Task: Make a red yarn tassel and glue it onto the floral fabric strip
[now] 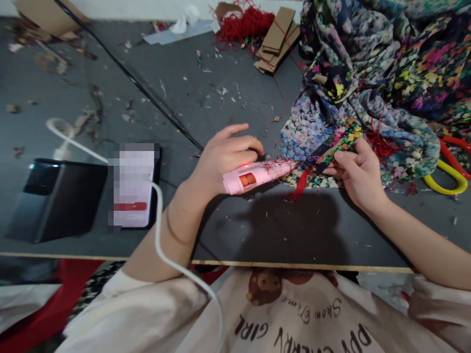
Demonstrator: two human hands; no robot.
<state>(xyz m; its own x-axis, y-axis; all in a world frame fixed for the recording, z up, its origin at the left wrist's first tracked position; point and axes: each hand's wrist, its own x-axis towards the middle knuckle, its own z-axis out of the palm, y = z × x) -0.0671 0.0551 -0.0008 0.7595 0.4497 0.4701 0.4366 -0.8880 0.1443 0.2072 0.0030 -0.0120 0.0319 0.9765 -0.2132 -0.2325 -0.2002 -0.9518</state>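
My left hand (230,154) is wrapped round a pink hot glue gun (257,175) with an orange-red label and a small red light. The gun's nozzle points right, close to a folded edge of floral fabric (344,139). Between thumb and fingers, my right hand (358,171) pinches that edge. A red thread tassel (302,185) hangs just below the nozzle; I cannot tell whether it is fixed to the fabric. Part of the gun's grip is hidden behind my left fingers.
Bunched floral cloth (368,49) covers the back right. Scissors (447,181) with red and yellow handles lie at right. Red thread (245,24) and cardboard pieces (277,41) lie behind. A phone (132,186), a black box-like device (62,196) and a black cord (136,83) are at left.
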